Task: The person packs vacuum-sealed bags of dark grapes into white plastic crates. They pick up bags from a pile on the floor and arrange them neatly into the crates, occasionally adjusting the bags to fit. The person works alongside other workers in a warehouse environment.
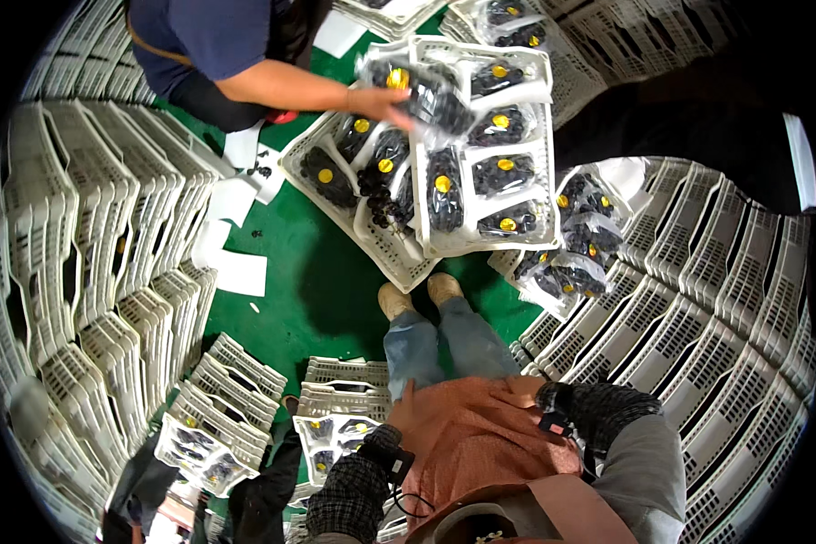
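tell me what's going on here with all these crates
A co-worker in dark blue holds, in one outstretched hand, a clear plastic bag of dark grapes with a round yellow sticker over two overlapping white plastic crates holding similar bags. The camera wearer's left hand and right hand are down by the orange-brown cloth apron, with no fruit visible in either.

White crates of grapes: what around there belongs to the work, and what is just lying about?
Seemingly part of the work:
- co-worker's hand
- bagged grapes it holds
- upper crate
- lower crate

Seemingly just lying about:
- paper sheets on the floor
- small dark bits
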Demonstrator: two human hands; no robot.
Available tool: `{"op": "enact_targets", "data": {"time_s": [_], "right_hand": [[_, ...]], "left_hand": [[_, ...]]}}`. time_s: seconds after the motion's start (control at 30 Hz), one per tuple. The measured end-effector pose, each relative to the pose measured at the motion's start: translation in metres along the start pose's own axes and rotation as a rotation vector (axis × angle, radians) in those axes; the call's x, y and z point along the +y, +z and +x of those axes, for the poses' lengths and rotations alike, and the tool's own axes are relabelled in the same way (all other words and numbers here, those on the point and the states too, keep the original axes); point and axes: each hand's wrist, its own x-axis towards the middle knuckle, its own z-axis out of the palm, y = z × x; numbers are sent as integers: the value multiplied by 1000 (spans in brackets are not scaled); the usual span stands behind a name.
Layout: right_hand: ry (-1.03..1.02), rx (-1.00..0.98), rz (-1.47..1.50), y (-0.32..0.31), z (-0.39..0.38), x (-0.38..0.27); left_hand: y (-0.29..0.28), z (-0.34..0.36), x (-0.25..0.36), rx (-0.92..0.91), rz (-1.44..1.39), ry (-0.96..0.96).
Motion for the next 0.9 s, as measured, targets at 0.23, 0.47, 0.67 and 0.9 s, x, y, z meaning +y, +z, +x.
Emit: {"op": "enact_targets", "data": {"time_s": [0.23, 0.47, 0.67, 0.9], "right_hand": [[43, 37, 136, -1, 19, 3], [-203, 1248, 343, -187, 48, 21], [-201, 1359, 17, -316, 67, -27], [-275, 1179, -40, -388, 110, -48]], "left_hand": [[-54, 19, 2, -63, -20, 137], [-183, 87, 116, 371, -408, 472], [-226, 149, 204, 392, -522, 570], [-244, 197, 256, 495, -774, 429]]}}
